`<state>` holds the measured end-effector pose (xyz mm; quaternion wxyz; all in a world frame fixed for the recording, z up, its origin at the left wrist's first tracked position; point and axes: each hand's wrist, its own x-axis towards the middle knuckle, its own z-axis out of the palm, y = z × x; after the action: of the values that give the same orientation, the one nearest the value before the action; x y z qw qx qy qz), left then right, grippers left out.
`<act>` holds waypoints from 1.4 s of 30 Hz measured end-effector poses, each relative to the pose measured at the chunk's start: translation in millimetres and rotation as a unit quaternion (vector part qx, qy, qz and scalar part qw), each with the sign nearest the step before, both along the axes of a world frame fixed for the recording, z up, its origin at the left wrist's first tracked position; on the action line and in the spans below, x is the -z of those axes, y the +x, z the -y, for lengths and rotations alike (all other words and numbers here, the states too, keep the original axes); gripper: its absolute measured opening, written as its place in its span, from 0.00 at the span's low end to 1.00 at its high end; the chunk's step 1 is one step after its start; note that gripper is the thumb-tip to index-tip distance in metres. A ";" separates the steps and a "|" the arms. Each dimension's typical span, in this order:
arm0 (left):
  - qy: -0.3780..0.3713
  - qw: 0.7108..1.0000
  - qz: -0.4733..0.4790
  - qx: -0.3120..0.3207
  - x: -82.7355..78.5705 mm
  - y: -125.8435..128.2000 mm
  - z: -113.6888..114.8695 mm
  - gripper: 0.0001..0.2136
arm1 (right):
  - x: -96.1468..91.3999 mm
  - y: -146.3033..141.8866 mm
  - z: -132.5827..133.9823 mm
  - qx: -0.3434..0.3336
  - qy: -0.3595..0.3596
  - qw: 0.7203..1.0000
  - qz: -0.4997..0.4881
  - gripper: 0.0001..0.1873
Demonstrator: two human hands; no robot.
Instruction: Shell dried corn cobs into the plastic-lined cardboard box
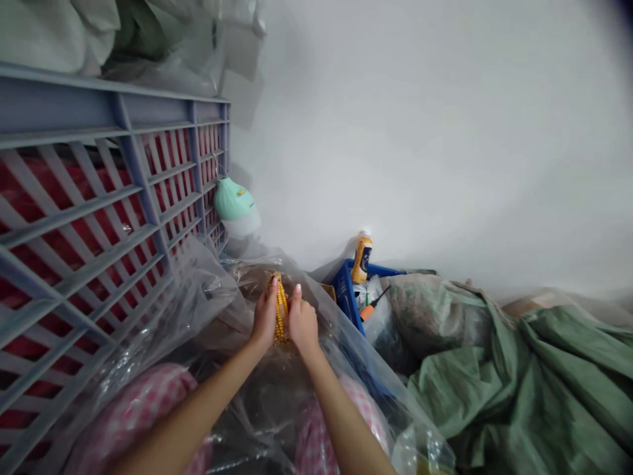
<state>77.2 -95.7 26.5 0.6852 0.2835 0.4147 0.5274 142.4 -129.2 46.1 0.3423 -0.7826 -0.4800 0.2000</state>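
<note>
A yellow ear of corn (280,309) stands roughly upright between my two hands, with some of its kernel rows gone. My left hand (266,314) is wrapped round its left side, thumb up along the cob. On the right side my right hand (302,322) is closed against the ear with its thumb raised. Both hands are over a clear plastic bag (208,297) spread across my lap. Yellow kernels show just beneath the ear; the palms and most fingertips are hidden.
At left rises a grey-purple plastic crate (143,178) with red contents, a mint-and-white lamp-like object (236,206) hanging from it. A blue basket (346,293) holds an orange bottle (362,257) and an orange-handled screwdriver (368,310). Green sacks (494,369) lie at right before a white wall (420,132).
</note>
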 end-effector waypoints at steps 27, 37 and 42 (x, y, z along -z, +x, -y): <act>-0.015 1.000 0.017 0.010 -20.6 -6.4 -1.1 0.13 | 27.7 -15.4 -11.2 0.053 0.147 0.985 -0.068 0.30; 0.188 0.980 -0.061 -0.018 -18.7 -17.5 -15.6 0.15 | 3.4 3.1 -7.2 -0.002 0.011 0.895 -0.447 0.37; 0.150 0.952 -0.020 0.266 -33.2 -23.5 -12.1 0.24 | -3.3 34.6 -9.0 0.111 0.140 0.912 -0.368 0.27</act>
<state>53.7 -83.6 59.7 0.7419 0.4938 0.2534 0.3762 177.0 -120.2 49.3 0.6211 -0.6458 -0.2528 0.3649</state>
